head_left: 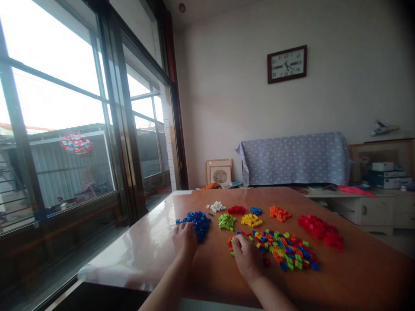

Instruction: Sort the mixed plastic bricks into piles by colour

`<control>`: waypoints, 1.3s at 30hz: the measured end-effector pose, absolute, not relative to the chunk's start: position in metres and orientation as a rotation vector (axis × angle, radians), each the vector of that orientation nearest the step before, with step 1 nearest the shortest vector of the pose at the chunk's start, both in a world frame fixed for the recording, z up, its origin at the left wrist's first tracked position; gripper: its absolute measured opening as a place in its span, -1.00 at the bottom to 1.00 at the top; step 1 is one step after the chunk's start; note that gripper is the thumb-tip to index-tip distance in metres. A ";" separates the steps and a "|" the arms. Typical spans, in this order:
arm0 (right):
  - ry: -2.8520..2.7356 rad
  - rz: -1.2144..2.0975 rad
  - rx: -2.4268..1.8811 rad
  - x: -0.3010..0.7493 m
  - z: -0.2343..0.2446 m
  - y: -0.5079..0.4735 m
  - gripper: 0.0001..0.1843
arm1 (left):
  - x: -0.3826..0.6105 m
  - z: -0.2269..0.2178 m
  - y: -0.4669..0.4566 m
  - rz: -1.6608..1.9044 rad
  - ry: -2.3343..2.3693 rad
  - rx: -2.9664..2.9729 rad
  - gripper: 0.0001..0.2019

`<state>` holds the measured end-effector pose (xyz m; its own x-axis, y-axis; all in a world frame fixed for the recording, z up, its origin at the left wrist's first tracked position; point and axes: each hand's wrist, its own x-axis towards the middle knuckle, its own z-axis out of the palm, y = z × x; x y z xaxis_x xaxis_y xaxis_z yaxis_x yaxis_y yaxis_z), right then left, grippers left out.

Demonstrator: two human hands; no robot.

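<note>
My left hand (184, 239) rests knuckles-up on the wooden table (356, 276), its fingers curled at the near edge of a heap of dark blue bricks (198, 221). My right hand (246, 256) lies at the left end of a mixed multicoloured pile of small bricks (287, 250), fingers bent down onto the pieces. What the fingers of either hand hold, if anything, is hidden. Farther back lie sorted heaps: white (216, 206), small red (236, 209), small blue (256, 211), green (226, 221), yellow (251, 220), orange (279, 213) and a larger red heap (320, 231).
A large window (65, 129) runs along the left. Behind the table stand a cloth-covered piece of furniture (293, 159), a framed picture (219, 172) and a low cabinet (366, 207) with boxes. A clock (287, 64) hangs on the wall.
</note>
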<state>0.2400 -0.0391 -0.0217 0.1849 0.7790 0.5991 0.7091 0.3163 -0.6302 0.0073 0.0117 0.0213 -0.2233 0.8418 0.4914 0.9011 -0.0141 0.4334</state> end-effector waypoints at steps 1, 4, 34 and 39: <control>-1.530 0.080 -1.409 0.240 -0.021 -0.040 -0.57 | 0.013 0.020 0.008 -1.089 -2.119 -1.916 -0.67; -1.479 0.072 -1.407 0.241 -0.020 -0.040 -0.53 | 0.040 0.013 -0.001 -1.209 -1.972 -2.025 -0.69; -1.027 0.257 -1.346 0.313 -0.016 -0.060 -0.46 | 0.157 0.009 -0.065 -0.990 -1.316 -2.786 -0.87; -1.003 0.253 -1.331 0.316 -0.017 -0.060 -0.46 | 0.180 0.007 -0.063 -0.936 -1.368 -2.735 -0.86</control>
<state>0.3156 -0.0599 -0.0171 0.5805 0.6723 0.4593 0.3745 0.2804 -0.8838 0.1801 -0.0631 0.0071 0.4631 0.7476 0.4760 0.7147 -0.6326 0.2984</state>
